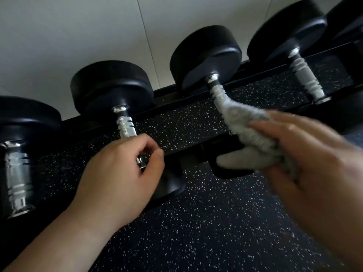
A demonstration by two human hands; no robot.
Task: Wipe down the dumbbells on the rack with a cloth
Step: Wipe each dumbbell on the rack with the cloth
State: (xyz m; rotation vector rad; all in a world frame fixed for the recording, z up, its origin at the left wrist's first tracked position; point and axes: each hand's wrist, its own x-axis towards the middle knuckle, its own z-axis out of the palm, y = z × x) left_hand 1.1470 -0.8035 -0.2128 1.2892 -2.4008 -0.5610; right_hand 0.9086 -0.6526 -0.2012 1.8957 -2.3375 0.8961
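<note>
1. At the far left edge of the frame, the far-left dumbbell (pixel 16 173) lies across the rack (pixel 169 98). Its knurled chrome handle is blurred and its black round head points toward the wall (pixel 78 36).
2. Just right of it lies the second dumbbell (pixel 125 126). The left hand (pixel 117 173) reaches in from the lower left, its fingers (pixel 151 142) curled round the near end of this handle, holding it close to the near head.
3. Below the rack and in the gap between its rails shows the black rubber floor (pixel 216 222), flecked with white.
4. In the upper centre sits the third dumbbell (pixel 204 55). The far part of its handle is bare; the near part is covered by the grey cloth (pixel 245 130), which lies against it.
5. The right hand (pixel 314 163) comes in from the right edge, blurred. Its fingers (pixel 275 122) lie over the bunched cloth and grip it, with one flap hanging out below the hand.
6. In the upper right rests the fourth dumbbell (pixel 306 79), untouched. Another black head is partly visible at the top right corner.
</note>
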